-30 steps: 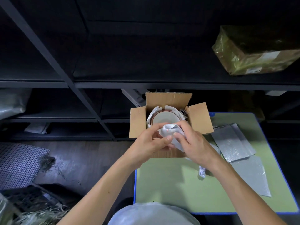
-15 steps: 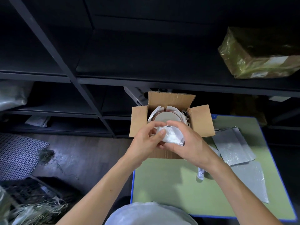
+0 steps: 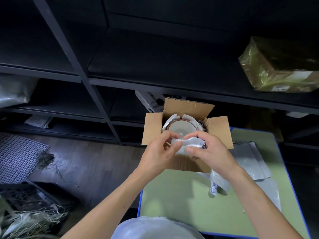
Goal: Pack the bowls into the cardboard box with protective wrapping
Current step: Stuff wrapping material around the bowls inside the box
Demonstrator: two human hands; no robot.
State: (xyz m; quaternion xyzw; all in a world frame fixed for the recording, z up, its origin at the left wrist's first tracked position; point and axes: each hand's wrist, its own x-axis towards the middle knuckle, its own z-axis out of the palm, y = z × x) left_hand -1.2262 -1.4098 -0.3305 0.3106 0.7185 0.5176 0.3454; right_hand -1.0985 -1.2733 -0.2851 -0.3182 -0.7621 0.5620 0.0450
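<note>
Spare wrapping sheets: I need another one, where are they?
In the head view, the spare wrapping sheets lie on the green table, right of the cardboard box.

I'm seeing a green table (image 3: pixel 172 195) lying near right, dark shelving (image 3: pixel 96 69) running across the far side, a plastic-wrapped parcel (image 3: pixel 279 66) sitting on it far right, and a white mesh mat (image 3: pixel 17 156) lying left.

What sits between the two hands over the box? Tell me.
In the head view, a crumpled piece of white wrapping, pinched by left hand and right hand.
</note>
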